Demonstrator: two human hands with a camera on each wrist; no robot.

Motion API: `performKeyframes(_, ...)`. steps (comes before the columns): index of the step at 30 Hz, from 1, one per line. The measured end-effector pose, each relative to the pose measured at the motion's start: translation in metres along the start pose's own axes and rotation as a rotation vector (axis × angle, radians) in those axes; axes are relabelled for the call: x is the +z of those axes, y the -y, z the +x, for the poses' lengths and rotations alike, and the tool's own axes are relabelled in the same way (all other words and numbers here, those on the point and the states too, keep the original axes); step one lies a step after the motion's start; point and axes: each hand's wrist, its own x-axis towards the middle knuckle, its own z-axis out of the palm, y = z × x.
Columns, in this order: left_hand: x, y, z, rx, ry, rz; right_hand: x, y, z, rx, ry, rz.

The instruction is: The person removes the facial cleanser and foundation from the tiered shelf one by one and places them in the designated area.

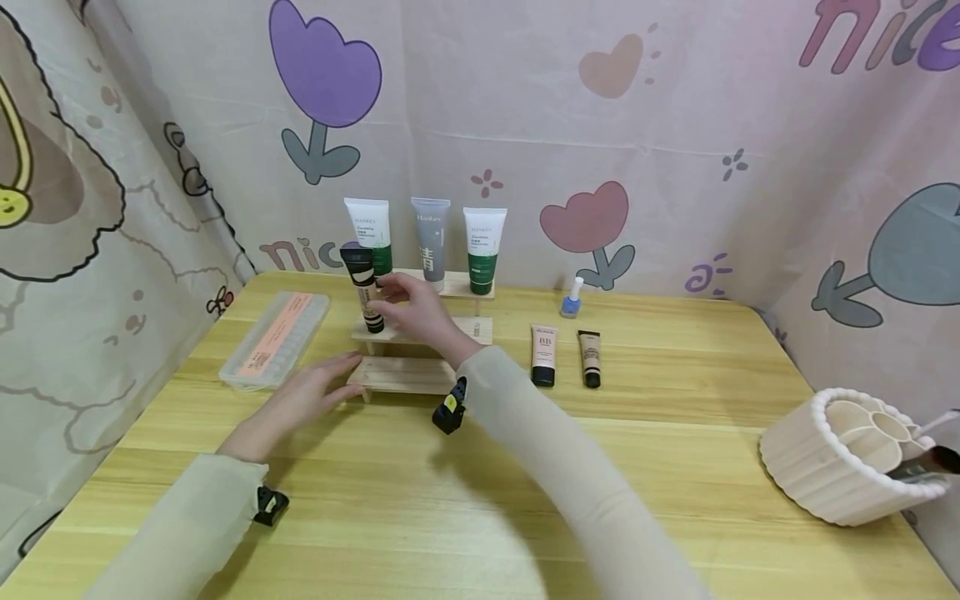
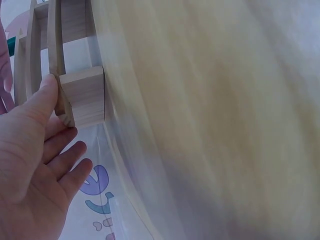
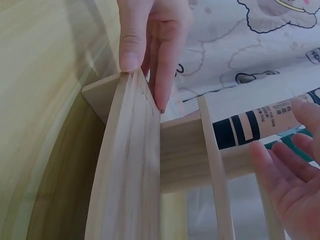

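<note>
The left hand (image 1: 309,396) held the wooden stepped rack (image 1: 405,377) by the left end of its lowest step, with the thumb on the upper side and at least one finger underneath, as the left wrist view showed. The right hand (image 1: 422,310) was at the dark and beige tube (image 1: 366,293), which stood with its cap down on the left end of the middle step. The thumb and the index finger were close around this tube, but I cannot tell whether they grasped it firmly or had already released it. On the top step, behind, stood a grey tube (image 1: 431,242) between two white and green tubes (image 1: 483,242). To the left of the rack, a clear flat box (image 1: 273,337) lay on the table (image 1: 375,508). To the right of the rack lay a pink BB tube (image 1: 543,350) and a small beige tube (image 1: 590,354), and near them stood a blue nail polish bottle (image 1: 571,305). A cream ribbed holder (image 1: 817,462), containing a brush (image 1: 937,461), was at the far right.
</note>
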Motion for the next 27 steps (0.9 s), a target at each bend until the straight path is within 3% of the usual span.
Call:
performKeyframes(13,0.001,0.0,0.0,0.022,-0.024,-0.004,0.01,0.006,0.004,0.081,-0.025,0.028)
performKeyframes(21,0.0,0.001,-0.001,0.016,-0.02,-0.007,0.007,0.005,0.0,0.035,-0.025,0.029)
performKeyframes(27,0.0,0.0,-0.001,0.01,-0.011,0.003,-0.014,0.004,-0.018,-0.008,-0.04,0.081)
